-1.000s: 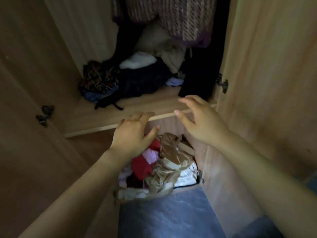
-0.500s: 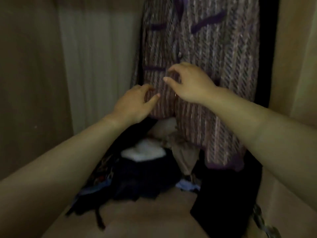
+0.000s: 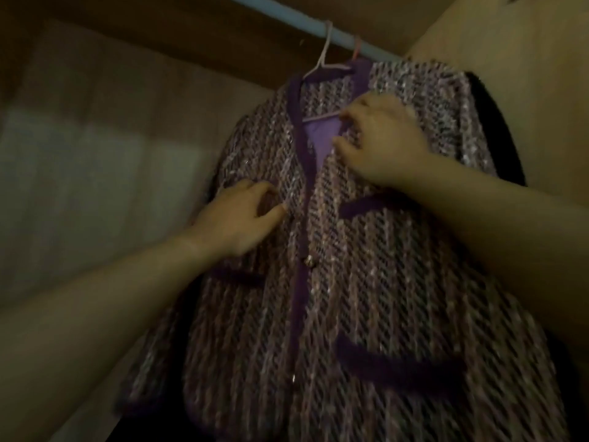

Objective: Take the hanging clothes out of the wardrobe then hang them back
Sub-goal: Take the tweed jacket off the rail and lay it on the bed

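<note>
Position of the work piece: the jacket (image 3: 366, 282) hangs inside the wardrobe, on a thin pale hanger (image 3: 319, 66) hooked over the light blue rail (image 3: 287, 15). It lies directly ahead of and above both hands. Its long axis runs down from the rail and leans slightly to the right in the head view.

Right hand (image 3: 382, 141): this is the higher hand and the one nearer the hanger. It sits at the open neckline, just beside the hanger's lower bar. Its fingers (image 3: 353, 111) are bent over the front edge, with the thumb spread below them. I cannot tell whether cloth is pinched between them.

Left hand (image 3: 237, 218): it rests lower down, against the left front panel. Its fingers are loosely curled and the thumb stands apart. I see no fold of cloth held in it.

Controlling relation: the hook lies above and to the left of my right hand. I judge that the lift-off falls to the right hand, while the left hand steadies the body of the garment.

Materials: the jacket is a coarse, nubby tweed in purple and lilac. It has smooth dark purple trim at the placket and the pocket bands (image 3: 366, 207), a plain lilac lining and a small metallic button (image 3: 308, 264). The weave should give a firm grip. A second, pinkish hook (image 3: 357, 49) shares the rail, and a dark garment (image 3: 497, 129) hangs behind.
</note>
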A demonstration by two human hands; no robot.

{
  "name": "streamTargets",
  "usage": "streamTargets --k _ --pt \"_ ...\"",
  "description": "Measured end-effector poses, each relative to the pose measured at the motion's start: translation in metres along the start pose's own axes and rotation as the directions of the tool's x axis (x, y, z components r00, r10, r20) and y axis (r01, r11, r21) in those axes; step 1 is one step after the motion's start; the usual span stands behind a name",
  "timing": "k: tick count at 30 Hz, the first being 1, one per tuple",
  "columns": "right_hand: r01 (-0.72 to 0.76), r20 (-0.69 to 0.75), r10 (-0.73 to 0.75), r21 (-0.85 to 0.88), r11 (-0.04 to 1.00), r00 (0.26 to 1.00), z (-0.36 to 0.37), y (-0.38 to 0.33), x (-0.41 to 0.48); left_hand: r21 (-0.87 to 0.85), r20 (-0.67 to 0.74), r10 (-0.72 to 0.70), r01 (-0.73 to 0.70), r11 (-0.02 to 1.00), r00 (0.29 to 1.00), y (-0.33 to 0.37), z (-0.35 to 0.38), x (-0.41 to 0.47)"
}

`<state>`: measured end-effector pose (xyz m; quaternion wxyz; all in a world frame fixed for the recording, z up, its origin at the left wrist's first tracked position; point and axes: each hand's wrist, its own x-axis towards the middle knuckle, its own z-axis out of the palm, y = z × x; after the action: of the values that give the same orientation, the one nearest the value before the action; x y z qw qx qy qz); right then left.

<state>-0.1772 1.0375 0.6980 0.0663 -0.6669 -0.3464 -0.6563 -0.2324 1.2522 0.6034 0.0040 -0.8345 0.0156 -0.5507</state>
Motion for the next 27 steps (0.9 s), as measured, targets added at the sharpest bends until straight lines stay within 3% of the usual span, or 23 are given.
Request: streamTargets --k 3,7,12,18,23,27 --pt "-0.148 -0.048 0.142 -0.158 0.976 0.989 -0.005 0.027 0.040 -0.129 -0.070 0.012 -0.021 0.991 0.997 -0.009 0.016 0.040" --pt "-0.217 0.049 0.233 -0.222 0.950 0.971 -0.001 0.056 0.072 -0.171 -0.177 0.061 -0.092 0.981 0.982 -0.015 0.038 0.078" --pt "-0.190 0.137 0.205 -0.110 0.976 0.969 0.002 0.061 0.093 -0.211 -0.296 -0.025 -0.040 0.977 0.955 -0.024 0.053 0.111" --pt "-0.154 0.083 0.149 0.056 0.987 0.985 0.010 0.073 0.097 -0.250 -0.307 0.003 -0.084 0.965 0.952 -0.034 0.073 0.124" --pt "-0.227 -0.041 0.245 0.252 0.941 0.969 0.029 0.083 0.106 -0.210 -0.326 0.038 -0.112 0.971 0.945 -0.043 0.079 0.124" --pt "-0.263 -0.040 0.292 0.330 0.907 0.955 0.033 0.095 0.112 -0.172 -0.300 0.080 -0.136 0.976 0.951 -0.047 0.074 0.123"
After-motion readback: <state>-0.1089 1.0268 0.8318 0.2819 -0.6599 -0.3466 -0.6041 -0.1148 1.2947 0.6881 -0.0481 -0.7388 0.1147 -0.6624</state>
